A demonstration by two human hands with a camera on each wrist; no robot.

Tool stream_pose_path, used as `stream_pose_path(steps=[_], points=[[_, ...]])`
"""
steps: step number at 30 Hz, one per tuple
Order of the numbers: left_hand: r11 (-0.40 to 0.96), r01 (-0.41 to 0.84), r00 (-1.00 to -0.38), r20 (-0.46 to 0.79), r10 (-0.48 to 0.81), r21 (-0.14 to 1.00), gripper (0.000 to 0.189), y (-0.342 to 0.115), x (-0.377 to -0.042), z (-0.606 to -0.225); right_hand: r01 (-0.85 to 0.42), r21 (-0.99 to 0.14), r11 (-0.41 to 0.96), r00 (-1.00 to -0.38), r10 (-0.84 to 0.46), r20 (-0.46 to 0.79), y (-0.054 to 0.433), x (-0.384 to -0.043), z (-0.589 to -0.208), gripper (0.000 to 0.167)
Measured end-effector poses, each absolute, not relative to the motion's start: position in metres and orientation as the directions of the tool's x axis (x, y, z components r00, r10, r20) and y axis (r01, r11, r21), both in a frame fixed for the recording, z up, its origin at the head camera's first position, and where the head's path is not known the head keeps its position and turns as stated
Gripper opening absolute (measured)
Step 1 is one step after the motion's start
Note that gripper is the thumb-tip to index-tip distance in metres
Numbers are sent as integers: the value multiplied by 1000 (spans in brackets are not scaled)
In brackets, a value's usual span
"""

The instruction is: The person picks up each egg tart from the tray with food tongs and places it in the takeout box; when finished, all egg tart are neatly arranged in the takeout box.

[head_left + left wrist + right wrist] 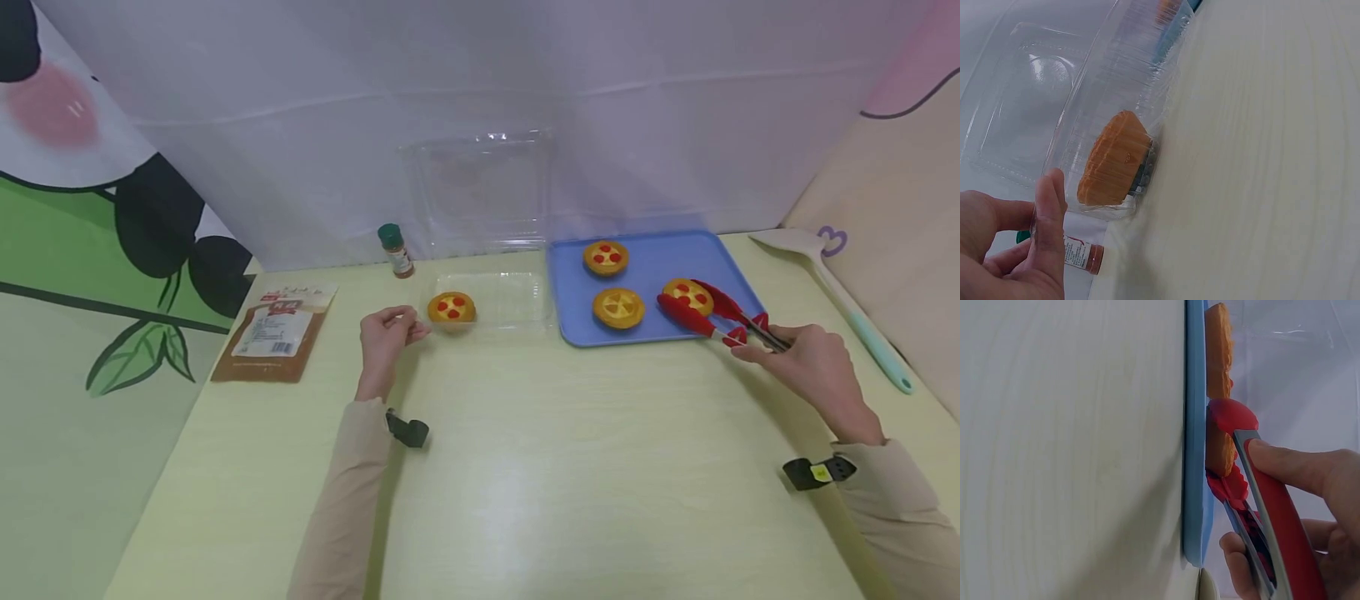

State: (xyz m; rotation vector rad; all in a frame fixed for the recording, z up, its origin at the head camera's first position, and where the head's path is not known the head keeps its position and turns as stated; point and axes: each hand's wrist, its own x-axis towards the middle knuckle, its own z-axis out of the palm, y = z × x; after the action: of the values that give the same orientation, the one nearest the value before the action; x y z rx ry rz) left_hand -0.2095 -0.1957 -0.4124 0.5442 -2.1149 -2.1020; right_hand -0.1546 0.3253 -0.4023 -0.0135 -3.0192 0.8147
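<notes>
My right hand [813, 375] grips red-tipped tongs [1275, 512], whose red heads stand on either side of an egg tart [688, 296] on the blue tray [660, 335]. Two more tarts sit there: one with red pieces [606, 258], one with yellow wedges [618, 308]. My left hand [386, 342] pinches the left edge of a clear plastic box [1054, 140] between thumb and fingers. The box's lid [483, 192] stands raised at the back. Inside its base, at the left end, lies a tart with red pieces [452, 307].
A small green-capped seasoning bottle [396, 250] stands behind my left hand. Farther left lies a pouch of brown contents [273, 333]. At the right, a spatula with a pale green handle [862, 321] lies along the wall. White cloth [300, 167] hangs behind the table.
</notes>
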Motion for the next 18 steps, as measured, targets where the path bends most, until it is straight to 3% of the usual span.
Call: stream_pose_path(steps=[18], points=[[-12,-201,-922,-193,-334,980,31,-195,-209,-411,37,-626,779,-999,51,4,316,-152,-381,70]])
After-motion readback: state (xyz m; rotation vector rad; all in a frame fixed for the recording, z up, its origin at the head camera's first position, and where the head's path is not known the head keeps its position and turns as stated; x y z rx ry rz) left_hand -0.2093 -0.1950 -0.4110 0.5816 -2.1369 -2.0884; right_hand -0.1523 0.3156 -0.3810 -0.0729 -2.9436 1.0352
